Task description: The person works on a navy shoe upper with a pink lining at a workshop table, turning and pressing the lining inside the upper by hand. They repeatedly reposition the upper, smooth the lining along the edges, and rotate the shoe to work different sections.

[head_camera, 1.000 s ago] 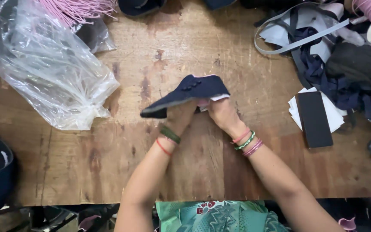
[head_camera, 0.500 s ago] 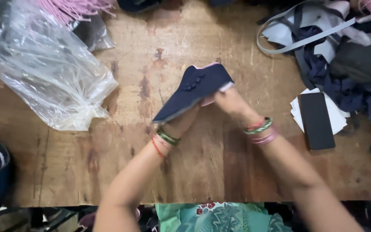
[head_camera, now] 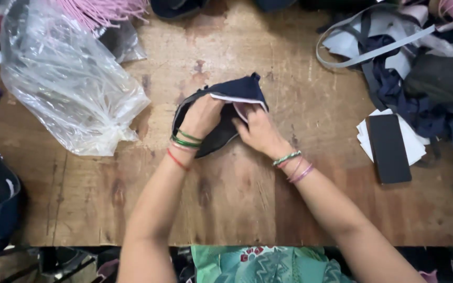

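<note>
Navy shoe upper (head_camera: 237, 91) held mid-tabletop (head_camera: 237, 199), white lining edge exposed. Left hand (head_camera: 201, 116) curled over its near side, fingertips hidden inside the fabric. Right hand (head_camera: 256, 130) pinching the lining edge, thumb obscured. Clear plastic bag (head_camera: 66, 86) to the left, contents indistinct. Black rectangular piece (head_camera: 389, 148) on white paper at right; fabric pile cut off by frame edge.

One head-worn view, looking straight down

It faces the wooden counter (head_camera: 237, 199) from close above, the wearer's forearms entering from the bottom edge.
</note>
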